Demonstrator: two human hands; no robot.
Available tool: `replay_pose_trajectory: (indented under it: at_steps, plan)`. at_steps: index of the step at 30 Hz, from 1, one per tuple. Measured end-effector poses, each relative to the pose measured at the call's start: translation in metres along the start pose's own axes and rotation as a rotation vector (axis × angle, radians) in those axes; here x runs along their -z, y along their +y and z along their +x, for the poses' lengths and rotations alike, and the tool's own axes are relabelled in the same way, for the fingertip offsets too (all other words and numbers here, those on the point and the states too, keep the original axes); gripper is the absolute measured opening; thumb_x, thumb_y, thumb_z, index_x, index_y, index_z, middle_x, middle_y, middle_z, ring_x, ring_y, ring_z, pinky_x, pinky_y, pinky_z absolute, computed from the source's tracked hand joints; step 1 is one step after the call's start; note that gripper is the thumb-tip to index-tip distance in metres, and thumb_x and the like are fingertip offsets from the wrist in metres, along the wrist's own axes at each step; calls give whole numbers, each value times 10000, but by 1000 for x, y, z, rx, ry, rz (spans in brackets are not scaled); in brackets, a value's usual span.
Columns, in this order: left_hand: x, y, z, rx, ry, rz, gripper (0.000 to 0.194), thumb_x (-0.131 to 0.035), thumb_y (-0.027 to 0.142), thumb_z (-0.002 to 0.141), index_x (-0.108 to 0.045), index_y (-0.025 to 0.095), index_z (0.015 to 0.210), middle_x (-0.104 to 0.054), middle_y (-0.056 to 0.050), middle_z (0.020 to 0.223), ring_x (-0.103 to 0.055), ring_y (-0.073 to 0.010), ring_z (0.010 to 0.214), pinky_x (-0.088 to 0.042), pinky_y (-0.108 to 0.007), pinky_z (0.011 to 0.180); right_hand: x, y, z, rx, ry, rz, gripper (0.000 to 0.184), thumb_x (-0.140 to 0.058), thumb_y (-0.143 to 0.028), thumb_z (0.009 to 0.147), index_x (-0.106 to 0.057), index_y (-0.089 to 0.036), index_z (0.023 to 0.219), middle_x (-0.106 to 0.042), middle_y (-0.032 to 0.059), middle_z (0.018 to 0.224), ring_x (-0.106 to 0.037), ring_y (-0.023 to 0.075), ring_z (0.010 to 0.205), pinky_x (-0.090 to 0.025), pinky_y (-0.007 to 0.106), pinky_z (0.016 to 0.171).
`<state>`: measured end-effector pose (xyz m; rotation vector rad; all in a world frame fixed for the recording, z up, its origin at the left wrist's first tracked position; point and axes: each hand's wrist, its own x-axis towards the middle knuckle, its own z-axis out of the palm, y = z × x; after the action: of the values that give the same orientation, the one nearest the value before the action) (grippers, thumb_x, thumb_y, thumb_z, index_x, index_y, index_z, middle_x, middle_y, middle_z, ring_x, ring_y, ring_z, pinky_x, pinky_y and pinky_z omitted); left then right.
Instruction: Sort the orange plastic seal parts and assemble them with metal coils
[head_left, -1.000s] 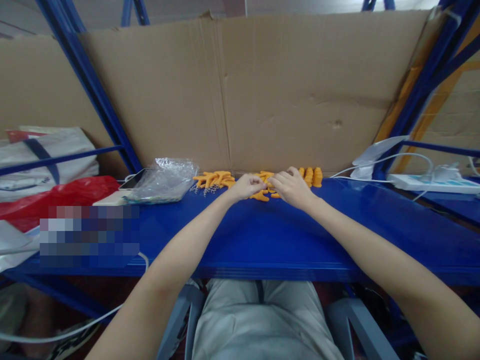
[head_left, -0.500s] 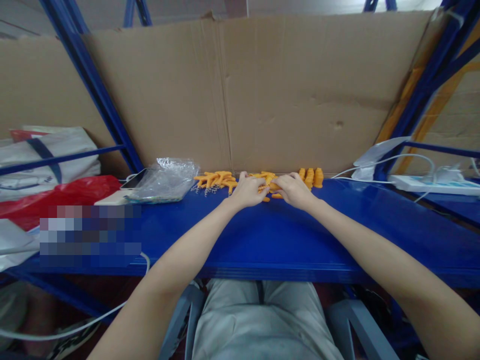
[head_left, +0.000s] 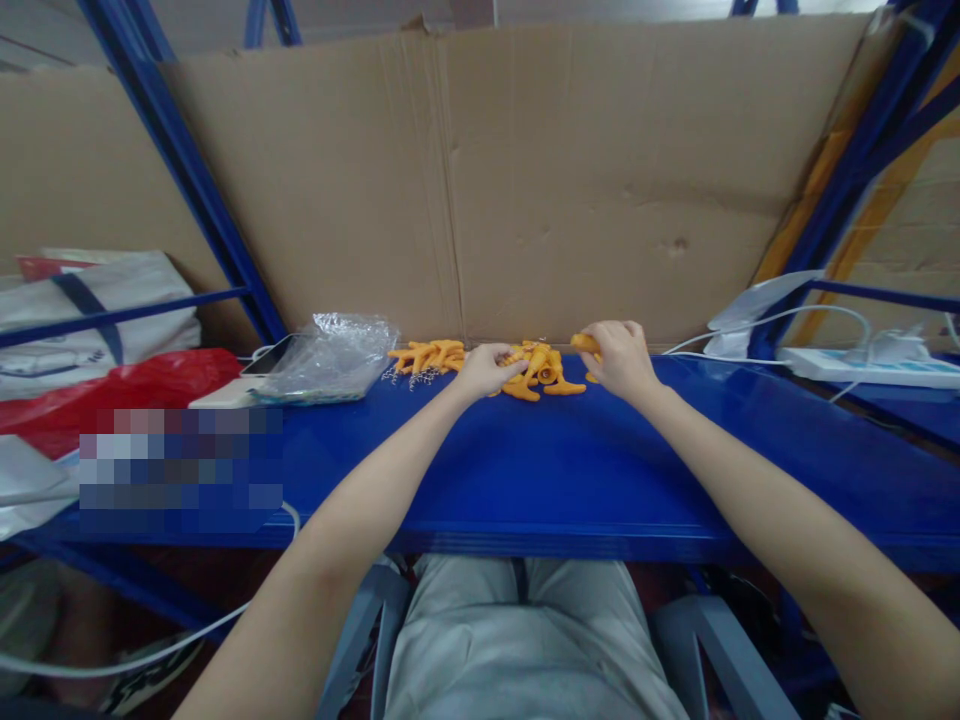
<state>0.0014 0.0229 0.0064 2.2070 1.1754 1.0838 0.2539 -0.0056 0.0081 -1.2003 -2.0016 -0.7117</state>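
My left hand (head_left: 484, 373) is closed at the left side of a pile of orange plastic parts (head_left: 544, 370), its fingertips around an orange piece that is mostly hidden. My right hand (head_left: 621, 362) grips a short, rounded orange plastic part (head_left: 585, 344), held right of the pile. Some parts in the pile have curved, handle-like ends, and one shows a round open end. Further left lie several branching orange parts (head_left: 427, 355), with small metal springs (head_left: 420, 378) in front of them. My right hand covers the spot where orange cylinders stood.
Behind the blue shelf top (head_left: 525, 470) stands a tall cardboard sheet (head_left: 600, 180). A clear plastic bag (head_left: 334, 355) and a red bag (head_left: 180, 385) lie at left. On the right are a white power strip (head_left: 862, 368) and cables. Blue posts (head_left: 202, 190) frame both sides.
My right hand has moved right, away from my left, and now holds an orange part. The pile between the hands has come into view. My left hand has shifted slightly left.
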Motion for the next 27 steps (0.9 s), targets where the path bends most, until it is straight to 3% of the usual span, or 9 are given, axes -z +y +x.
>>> replay_pose_trajectory:
  at_steps: [3,7,10,14,20,24,27]
  plan:
    - [8,-7,2,6,159,190,226,-615,390,828,-690,179,857,-670,-20,774,-592,-196,807,-423,-284,702,7,16,3,-194,-44,-40,277,-518,-322,890,-639,-159,1077,-680,178,1074,-584,322,1031,-401,445,880]
    - [20,-13,0,75,320,493,211,-554,313,887,-728,207,942,-665,-88,1014,-575,-266,1017,-424,-386,848,22,33,7,-486,-324,-151,332,-578,-397,861,-697,-163,1064,-671,188,1140,-606,340,1082,-461,427,845]
    - [30,-17,-3,72,325,648,230,-518,280,914,-740,236,951,-614,-97,1106,-533,-295,1116,-397,-427,894,30,43,8,-615,-522,-222,321,-604,-417,843,-731,-169,1003,-698,189,1111,-636,352,1078,-481,420,836]
    - [36,-26,-6,64,230,707,328,-466,135,897,-742,242,1037,-588,-93,1143,-547,-274,1130,-395,-424,907,30,57,4,-712,-686,-232,315,-635,-431,810,-738,-168,949,-733,178,1025,-674,341,1035,-495,391,795]
    - [37,-48,-5,66,161,728,312,-508,76,843,-753,230,959,-605,-84,1215,-578,-281,1155,-434,-455,946,17,76,-9,-759,-700,-102,229,-647,-370,827,-745,-163,825,-748,136,830,-716,270,879,-492,293,677]
    - [35,-63,-3,52,102,718,316,-511,87,842,-758,229,978,-625,-90,1224,-585,-263,1181,-474,-418,976,12,81,-15,-835,-634,33,183,-653,-280,833,-725,-141,739,-744,119,762,-710,218,703,-486,261,589]
    - [32,-73,-1,64,51,712,337,-494,117,856,-753,214,1047,-629,-98,1253,-588,-255,1186,-482,-390,1006,8,84,-17,-840,-581,41,150,-659,-242,823,-725,-134,744,-731,113,712,-709,237,688,-497,278,595]
